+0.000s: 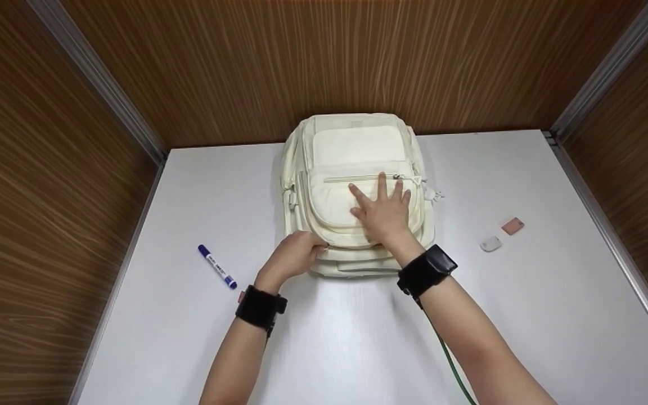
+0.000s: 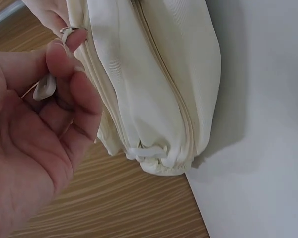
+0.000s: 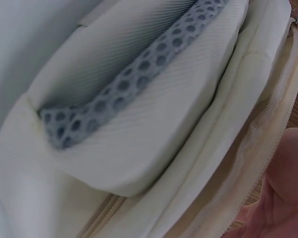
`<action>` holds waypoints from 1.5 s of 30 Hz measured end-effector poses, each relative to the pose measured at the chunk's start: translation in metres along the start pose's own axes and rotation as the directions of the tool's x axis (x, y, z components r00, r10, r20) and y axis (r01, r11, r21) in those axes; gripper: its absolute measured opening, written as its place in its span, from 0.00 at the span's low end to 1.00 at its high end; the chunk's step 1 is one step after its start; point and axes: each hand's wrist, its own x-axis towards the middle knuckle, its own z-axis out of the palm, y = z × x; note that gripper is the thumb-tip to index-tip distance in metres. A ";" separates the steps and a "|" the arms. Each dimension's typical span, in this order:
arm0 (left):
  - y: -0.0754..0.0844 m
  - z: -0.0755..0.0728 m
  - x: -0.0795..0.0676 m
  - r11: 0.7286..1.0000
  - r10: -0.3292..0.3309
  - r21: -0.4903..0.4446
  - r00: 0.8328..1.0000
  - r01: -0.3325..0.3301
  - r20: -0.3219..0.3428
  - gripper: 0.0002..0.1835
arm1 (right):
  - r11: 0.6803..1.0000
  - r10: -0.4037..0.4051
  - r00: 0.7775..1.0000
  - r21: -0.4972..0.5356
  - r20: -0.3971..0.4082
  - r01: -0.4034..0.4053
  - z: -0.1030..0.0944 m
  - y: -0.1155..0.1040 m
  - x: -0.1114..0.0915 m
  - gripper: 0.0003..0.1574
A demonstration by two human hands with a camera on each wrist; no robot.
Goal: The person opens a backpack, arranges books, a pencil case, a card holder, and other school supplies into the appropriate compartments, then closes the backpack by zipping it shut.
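A cream backpack (image 1: 359, 147) lies on the white table, its front pocket facing up. My left hand (image 1: 293, 254) is at its lower left edge. In the left wrist view, thumb and forefinger pinch a zipper pull (image 2: 44, 88), whose pale end shows below the fingers. The metal zipper slider (image 2: 65, 30) sits just above the fingertips. My right hand (image 1: 385, 218) rests on the front pocket with its fingers spread, just below the pocket's short zipper (image 1: 358, 179). The right wrist view shows a parted zipper edge (image 3: 268, 178) beside that hand, and grey mesh (image 3: 139, 74).
A blue-capped marker (image 1: 217, 266) lies to the left of the backpack. On the right are a small pinkish block (image 1: 513, 226) and a small white piece (image 1: 491, 243). A white charm (image 1: 433, 194) hangs off the backpack's right side. Wood-grain panels (image 1: 324, 62) enclose the table.
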 end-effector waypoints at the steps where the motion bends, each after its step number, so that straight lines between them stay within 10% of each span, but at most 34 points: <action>1: 0.002 0.001 0.000 1.000 0.007 -0.008 1.000 -0.007 0.008 0.09 | 1.000 0.000 1.000 -0.002 -0.005 0.000 0.000 0.000 0.000 0.36; 10: 0.012 0.015 0.006 0.996 0.073 -0.045 0.997 -0.071 0.038 0.09 | 1.000 -0.019 0.998 0.023 -0.058 0.020 0.004 0.002 -0.003 0.36; 18: 0.008 0.013 0.004 0.998 -0.029 -0.052 1.000 0.030 0.009 0.08 | 0.992 0.010 0.991 0.127 -0.136 0.007 -0.001 0.002 -0.021 0.36; 22: 0.005 0.011 0.005 0.999 -0.039 -0.016 0.997 0.038 -0.071 0.10 | 0.959 -0.016 0.932 0.258 -0.362 0.117 -0.004 -0.007 -0.042 0.29; 27: 0.006 0.011 0.006 1.000 -0.010 -0.018 0.986 0.007 -0.164 0.18 | 0.821 -0.233 0.840 0.364 -0.491 0.440 0.001 -0.016 -0.062 0.16; 33: 0.012 0.013 0.007 0.986 0.051 -0.148 0.987 -0.074 -0.151 0.20 | 0.775 -0.372 0.864 0.399 -0.339 0.491 0.016 -0.025 -0.071 0.10; 39: 0.009 0.014 0.006 0.935 0.120 -0.328 0.990 -0.137 -0.072 0.07 | 0.778 -0.296 0.881 0.442 -0.368 0.446 0.029 -0.033 -0.074 0.11; 45: -0.007 0.021 0.009 0.984 0.144 -0.059 0.946 -0.168 -0.290 0.07 | 0.746 -0.213 0.862 0.493 -0.459 0.447 0.033 -0.035 -0.076 0.08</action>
